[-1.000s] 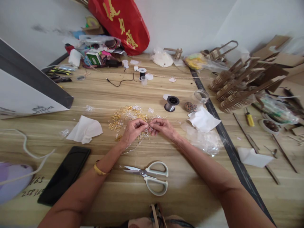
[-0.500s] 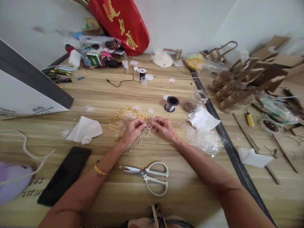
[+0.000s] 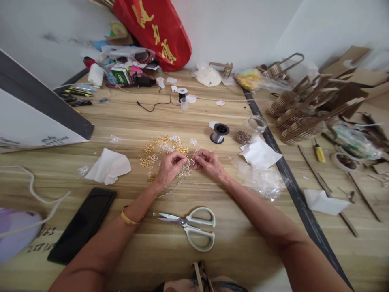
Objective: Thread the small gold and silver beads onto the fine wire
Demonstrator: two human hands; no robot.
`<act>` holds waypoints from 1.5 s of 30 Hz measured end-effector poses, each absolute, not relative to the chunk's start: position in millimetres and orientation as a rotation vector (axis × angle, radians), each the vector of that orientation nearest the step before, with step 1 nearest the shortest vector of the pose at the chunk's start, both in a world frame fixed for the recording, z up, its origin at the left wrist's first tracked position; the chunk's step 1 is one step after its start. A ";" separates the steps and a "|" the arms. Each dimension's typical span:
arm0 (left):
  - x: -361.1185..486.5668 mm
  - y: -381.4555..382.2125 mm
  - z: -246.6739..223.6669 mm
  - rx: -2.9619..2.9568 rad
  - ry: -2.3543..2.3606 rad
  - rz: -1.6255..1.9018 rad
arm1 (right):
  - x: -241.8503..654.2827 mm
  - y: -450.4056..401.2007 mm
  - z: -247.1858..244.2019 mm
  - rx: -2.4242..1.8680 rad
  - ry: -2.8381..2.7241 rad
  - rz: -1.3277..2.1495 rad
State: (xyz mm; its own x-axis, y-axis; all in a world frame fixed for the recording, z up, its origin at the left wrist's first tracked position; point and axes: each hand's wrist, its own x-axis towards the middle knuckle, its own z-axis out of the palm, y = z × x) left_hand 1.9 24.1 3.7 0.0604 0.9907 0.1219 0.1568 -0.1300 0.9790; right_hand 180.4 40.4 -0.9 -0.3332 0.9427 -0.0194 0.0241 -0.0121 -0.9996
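A small silvery ring is between my two hands, over the middle of the table. My left hand is closed, thumb and forefinger pinched at the ring's left side. My right hand pinches at its right side. Under and behind the hands lie gold and silver small rings and findings. A thin silvery chain trails on the table below my left hand. White-handled scissors lie partly open, nearer to me, blades pointing left.
A black phone and crumpled white paper lie left. A wire spool, a glass jar, white paper and clear bags are right. Small wooden baskets stand at the far right.
My right hand has shifted very slightly at the ring. Both hands keep their pinch, and the things on the table have not moved.
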 end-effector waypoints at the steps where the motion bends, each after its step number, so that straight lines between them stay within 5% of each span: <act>1: 2.0 24.0 4.2 1.446 1.219 1.190 | 180.2 40.2 -0.8 -1.063 -1.462 1.456; 45: -0.4 25.3 4.5 1.199 1.005 1.231 | 181.7 39.9 -1.2 -1.049 -1.577 1.290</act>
